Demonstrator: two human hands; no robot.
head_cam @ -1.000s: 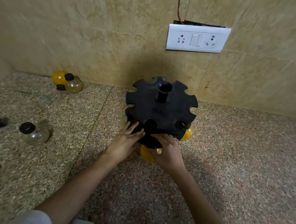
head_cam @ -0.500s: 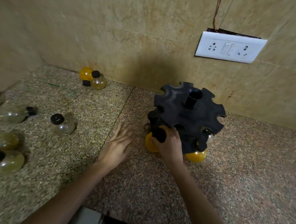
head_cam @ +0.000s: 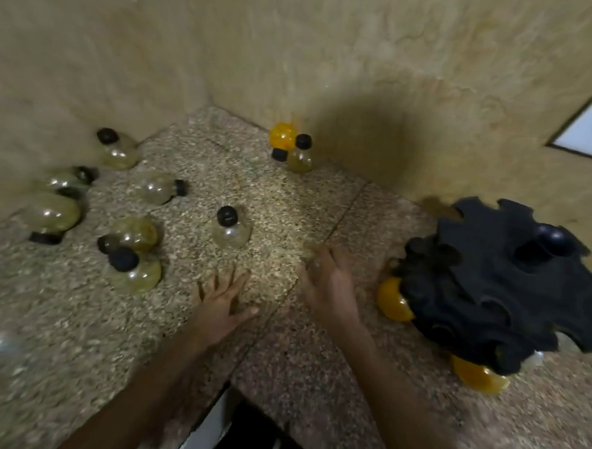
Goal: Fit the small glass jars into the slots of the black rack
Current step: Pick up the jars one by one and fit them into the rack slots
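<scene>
Jar (head_cam: pixel 232 228) stands upright just ahead of both empty, spread hands, nearer the left hand (head_cam: pixel 222 302) than the right hand (head_cam: pixel 330 288).

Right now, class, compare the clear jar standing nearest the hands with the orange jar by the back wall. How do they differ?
The clear jar stands upright, cap on top; the orange jar lies on its side, cap toward the camera. The clear jar looks colourless; the orange jar is bright orange. The clear jar stands alone; the orange jar sits against another jar. Both have black caps and rounded bodies.
</scene>
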